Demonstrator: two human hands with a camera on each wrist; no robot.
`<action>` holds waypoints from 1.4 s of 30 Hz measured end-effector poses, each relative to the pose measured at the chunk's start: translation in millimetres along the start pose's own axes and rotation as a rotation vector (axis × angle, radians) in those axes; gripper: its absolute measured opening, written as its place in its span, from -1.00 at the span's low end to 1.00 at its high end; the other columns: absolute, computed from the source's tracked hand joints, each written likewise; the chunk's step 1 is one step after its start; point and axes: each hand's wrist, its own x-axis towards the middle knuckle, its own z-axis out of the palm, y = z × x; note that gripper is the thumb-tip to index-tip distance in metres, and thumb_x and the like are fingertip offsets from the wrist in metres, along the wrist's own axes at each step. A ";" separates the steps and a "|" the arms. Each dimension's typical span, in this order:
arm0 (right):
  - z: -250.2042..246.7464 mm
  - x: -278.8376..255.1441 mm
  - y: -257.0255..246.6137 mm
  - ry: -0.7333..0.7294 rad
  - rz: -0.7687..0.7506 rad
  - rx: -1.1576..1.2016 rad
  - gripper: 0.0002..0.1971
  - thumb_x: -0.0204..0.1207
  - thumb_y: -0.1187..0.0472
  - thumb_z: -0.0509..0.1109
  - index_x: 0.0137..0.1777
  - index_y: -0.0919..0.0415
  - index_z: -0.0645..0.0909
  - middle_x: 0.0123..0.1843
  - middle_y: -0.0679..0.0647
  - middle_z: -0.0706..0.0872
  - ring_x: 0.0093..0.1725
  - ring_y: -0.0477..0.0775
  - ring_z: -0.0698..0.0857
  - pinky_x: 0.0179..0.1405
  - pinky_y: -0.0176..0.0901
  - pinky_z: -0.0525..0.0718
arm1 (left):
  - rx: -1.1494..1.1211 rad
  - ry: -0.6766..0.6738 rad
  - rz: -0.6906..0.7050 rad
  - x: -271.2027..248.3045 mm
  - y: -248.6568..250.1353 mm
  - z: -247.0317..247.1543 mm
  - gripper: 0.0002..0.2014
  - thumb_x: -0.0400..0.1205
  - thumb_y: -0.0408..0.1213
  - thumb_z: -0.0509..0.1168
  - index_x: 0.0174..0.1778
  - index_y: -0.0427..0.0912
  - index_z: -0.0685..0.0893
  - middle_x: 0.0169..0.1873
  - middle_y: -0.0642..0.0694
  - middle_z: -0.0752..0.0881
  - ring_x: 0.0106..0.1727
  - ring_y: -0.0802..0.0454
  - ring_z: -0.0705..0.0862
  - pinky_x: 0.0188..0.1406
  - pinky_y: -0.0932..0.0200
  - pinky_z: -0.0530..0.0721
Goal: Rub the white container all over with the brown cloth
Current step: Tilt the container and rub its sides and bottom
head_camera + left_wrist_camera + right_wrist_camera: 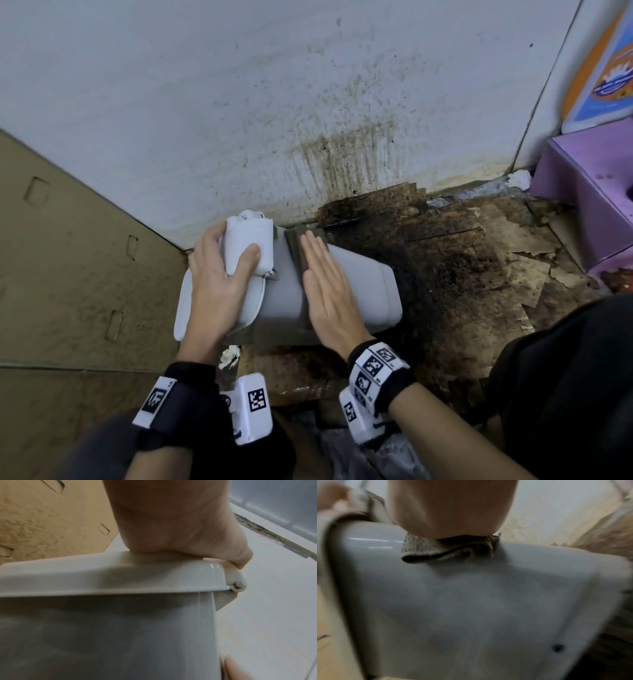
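Stained floor (462, 274) and white wall (239, 85), head view: white container (359, 274) on its side by the wall's foot. My left hand (219, 274) grips its lid end; my right hand (325, 291), fingers straight, presses the brown cloth (296, 246) onto it. Left wrist view: palm on lid (120, 572). Right wrist view, blurred: cloth bunched under my palm.

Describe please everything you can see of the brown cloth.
The brown cloth is a folded, soft-looking fabric strip, grey-brown. It lies flat across the upper side of the white container, which is tipped on its side. The right hand presses on it with straight fingers, covering most of it.
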 end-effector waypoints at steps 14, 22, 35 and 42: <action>-20.8 -6.8 73.2 0.018 0.507 -0.044 -0.42 0.87 0.05 -0.09 0.84 0.08 -0.14 0.86 -0.03 -0.17 0.81 -0.13 -0.19 0.79 -0.10 -0.21 | 0.017 -0.005 0.002 1.1 2.0 2.3 -0.15 0.50 0.38 0.10 0.68 -0.02 0.39 0.53 0.13 0.42 0.49 0.25 0.26 0.58 0.07 0.27; 0.7 5.0 -10.2 -0.029 0.178 -0.009 -0.38 0.85 -0.08 -0.06 0.84 -0.03 -0.16 0.84 -0.18 -0.19 0.77 -0.29 -0.29 0.72 -0.28 -0.31 | 0.046 -0.006 0.021 1.8 5.9 7.2 -0.11 0.50 0.40 0.09 0.68 -0.08 0.38 0.54 0.06 0.42 0.53 0.14 0.30 0.48 0.13 0.24; -10.4 5.4 -16.0 0.289 0.326 0.374 -0.65 0.85 0.07 0.13 0.57 -0.06 0.54 0.50 -0.21 0.64 0.49 -0.31 0.55 0.52 -0.27 0.47 | 0.079 -0.019 0.031 -2.1 12.4 12.7 -0.11 0.51 0.43 0.10 0.68 -0.05 0.36 0.56 0.00 0.42 0.59 0.04 0.31 0.60 0.01 0.27; -58.0 20.3 -52.4 0.289 0.511 0.997 -0.68 0.84 0.04 0.19 0.50 -0.03 0.63 0.30 -0.08 0.82 0.33 -0.05 0.77 0.46 0.10 0.67 | 0.174 -0.032 0.055 -4.1 29.3 25.0 -0.06 0.49 0.51 0.07 0.67 -0.06 0.37 0.57 -0.05 0.45 0.61 -0.10 0.34 0.66 -0.17 0.27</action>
